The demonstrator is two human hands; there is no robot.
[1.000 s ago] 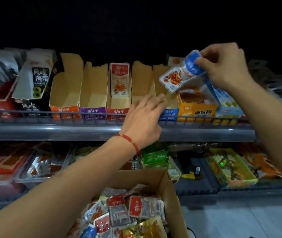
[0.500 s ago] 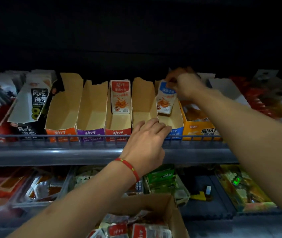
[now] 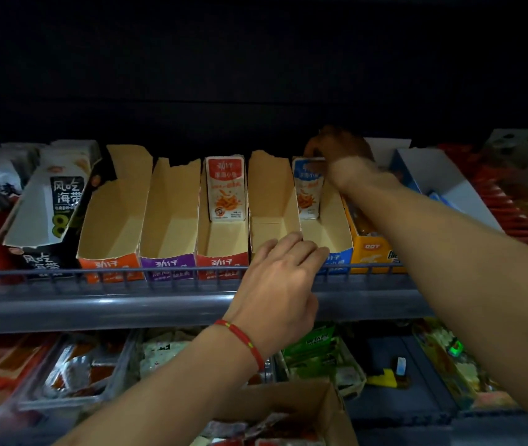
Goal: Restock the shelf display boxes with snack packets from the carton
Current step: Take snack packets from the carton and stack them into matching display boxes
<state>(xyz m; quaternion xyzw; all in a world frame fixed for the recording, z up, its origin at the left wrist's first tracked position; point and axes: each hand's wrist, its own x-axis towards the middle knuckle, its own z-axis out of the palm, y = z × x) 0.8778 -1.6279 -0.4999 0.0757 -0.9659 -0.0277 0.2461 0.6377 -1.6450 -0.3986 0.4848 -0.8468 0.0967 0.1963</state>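
Head view: the right hand [image 3: 336,149] pinches a blue packet [image 3: 308,188] upright at the back of the blue box [image 3: 336,255], standing it label-forward. The left hand [image 3: 275,284], fingers loosely extended, steadies the box's front by the shelf [image 3: 95,304] edge.

"风吃海带" and "8" on the black-and-white box [image 3: 60,201]; "劲仔" on the orange display box [image 3: 108,263].

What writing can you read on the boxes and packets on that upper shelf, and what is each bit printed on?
"风吃海带" and a large "8": tilted black and white box.
"劲仔": front of the orange display box, purple display box and red display box.
"劲仔": top of the red packet; its smaller print is blurred.
"QQT": yellow box, uncertain.
Blue packet pinched by the right hand: unreadable.
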